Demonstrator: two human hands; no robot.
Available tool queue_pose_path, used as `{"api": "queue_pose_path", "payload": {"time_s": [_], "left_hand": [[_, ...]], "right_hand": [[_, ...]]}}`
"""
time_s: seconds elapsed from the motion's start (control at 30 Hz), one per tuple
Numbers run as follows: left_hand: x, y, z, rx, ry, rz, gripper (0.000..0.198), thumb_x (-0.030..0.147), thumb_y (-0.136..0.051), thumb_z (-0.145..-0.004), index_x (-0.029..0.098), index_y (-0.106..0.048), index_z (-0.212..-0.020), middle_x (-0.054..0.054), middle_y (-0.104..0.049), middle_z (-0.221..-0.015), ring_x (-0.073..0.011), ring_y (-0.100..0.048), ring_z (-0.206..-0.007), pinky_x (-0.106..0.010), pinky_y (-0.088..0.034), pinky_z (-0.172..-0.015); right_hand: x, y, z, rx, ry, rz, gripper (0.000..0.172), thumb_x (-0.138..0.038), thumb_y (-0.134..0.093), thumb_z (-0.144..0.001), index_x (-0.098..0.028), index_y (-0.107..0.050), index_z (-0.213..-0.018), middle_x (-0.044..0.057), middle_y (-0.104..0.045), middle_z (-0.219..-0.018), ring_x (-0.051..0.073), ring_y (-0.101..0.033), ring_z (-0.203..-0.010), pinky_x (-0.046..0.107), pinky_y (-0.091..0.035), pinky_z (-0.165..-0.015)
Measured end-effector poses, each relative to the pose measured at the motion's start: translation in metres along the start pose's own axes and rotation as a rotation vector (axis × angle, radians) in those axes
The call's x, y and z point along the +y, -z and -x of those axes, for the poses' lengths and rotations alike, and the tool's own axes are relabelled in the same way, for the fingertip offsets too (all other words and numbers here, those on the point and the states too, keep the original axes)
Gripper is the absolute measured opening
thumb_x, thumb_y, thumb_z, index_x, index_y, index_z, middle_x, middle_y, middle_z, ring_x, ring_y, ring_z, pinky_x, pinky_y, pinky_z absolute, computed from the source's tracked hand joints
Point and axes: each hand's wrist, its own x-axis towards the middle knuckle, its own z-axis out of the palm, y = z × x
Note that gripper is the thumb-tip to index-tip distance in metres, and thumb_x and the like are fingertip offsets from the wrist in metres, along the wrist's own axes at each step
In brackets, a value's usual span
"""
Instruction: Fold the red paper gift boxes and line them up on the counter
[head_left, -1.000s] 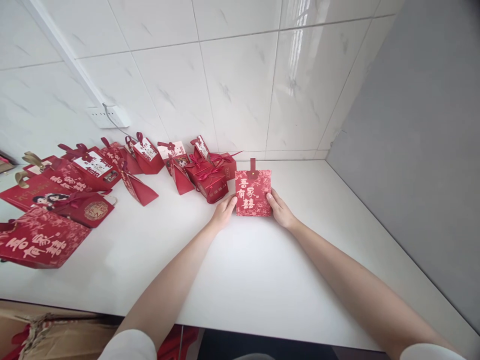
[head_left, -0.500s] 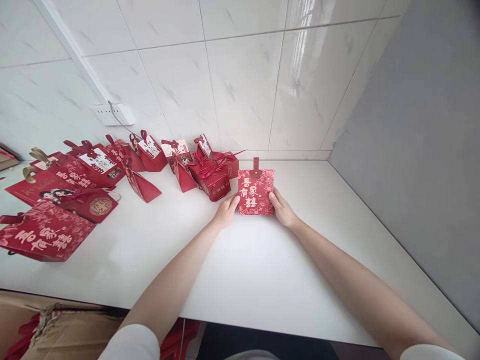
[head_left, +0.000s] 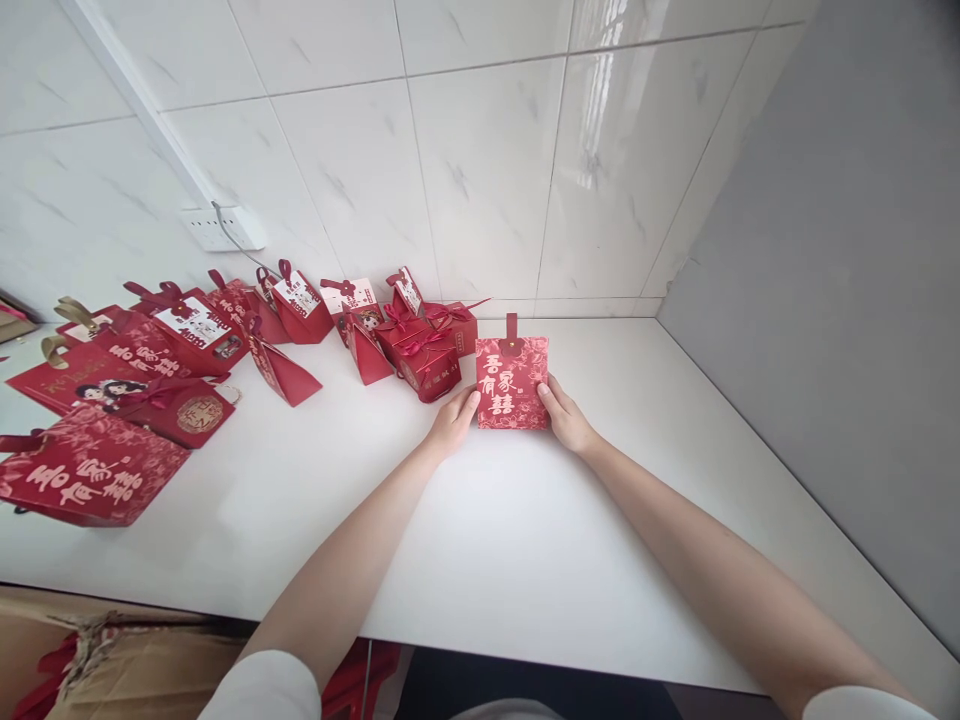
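Upright between both hands is a red gift box (head_left: pixel 513 384) with a floral print, pale Chinese characters and a dark red ribbon tab at its top. My left hand (head_left: pixel 453 418) grips its left edge, the thumb along the side. On the opposite edge, my right hand (head_left: pixel 568 414) holds it with the thumb on the front; its other fingers are hidden behind. Close to the left hand stands a dark red box with a ribbon bow (head_left: pixel 431 365), apart from the held one.
More red gift boxes crowd the left, among them a large floral one (head_left: pixel 94 470) and one with a round gold emblem (head_left: pixel 196 412). They stand on a white table (head_left: pixel 480 560) against a tiled wall. A grey panel (head_left: pixel 825 300) bounds the right; a cardboard box (head_left: pixel 150 675) sits below.
The view has shifted very slightly. Both hands keep the same hold on the gift box, and nothing else has visibly moved.
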Motion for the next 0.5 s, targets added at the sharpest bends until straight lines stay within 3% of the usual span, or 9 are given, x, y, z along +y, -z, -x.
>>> {"api": "queue_pose_path", "payload": {"time_s": [0.2,0.33,0.4,0.5], "left_hand": [[-0.004,-0.001,0.001,-0.021,-0.032,0.033,0.045,0.04,-0.036,-0.096,0.023,-0.048,-0.136,-0.003,-0.05,-0.142,-0.0199,-0.044,-0.133,-0.035,-0.032,-0.114],[-0.019,-0.004,-0.002,0.175,0.008,-0.001,0.068,0.016,-0.053,-0.083,0.023,-0.03,-0.146,-0.009,-0.044,-0.145,-0.0222,-0.048,-0.128,-0.04,-0.039,-0.109],[-0.024,-0.002,-0.004,0.215,-0.013,-0.091,0.076,0.007,-0.053,-0.075,0.023,-0.031,-0.146,-0.01,-0.043,-0.145,-0.0238,-0.047,-0.129,-0.042,-0.037,-0.111],[-0.02,0.003,-0.004,0.038,-0.108,-0.159,0.072,0.007,-0.046,-0.076,0.024,-0.037,-0.145,-0.005,-0.039,-0.149,-0.024,-0.035,-0.139,-0.042,-0.026,-0.118]], "right_hand": [[0.0,0.001,0.0,0.002,0.016,0.014,0.057,-0.059,-0.033,-0.095,-0.033,-0.032,-0.146,-0.001,-0.048,-0.144,0.022,-0.045,-0.131,0.04,-0.034,-0.112],[-0.002,-0.001,0.003,-0.054,0.086,0.114,0.054,-0.056,-0.03,-0.097,-0.031,-0.037,-0.144,0.002,-0.053,-0.138,0.023,-0.052,-0.123,0.042,-0.041,-0.105],[-0.003,-0.003,0.004,-0.114,0.11,0.235,0.052,-0.052,-0.036,-0.095,-0.031,-0.04,-0.143,0.003,-0.061,-0.127,0.023,-0.06,-0.109,0.042,-0.047,-0.098],[-0.004,-0.007,0.005,-0.177,0.177,0.389,0.046,-0.043,-0.044,-0.093,-0.031,-0.046,-0.138,0.004,-0.067,-0.114,0.024,-0.063,-0.1,0.042,-0.049,-0.092]]}}
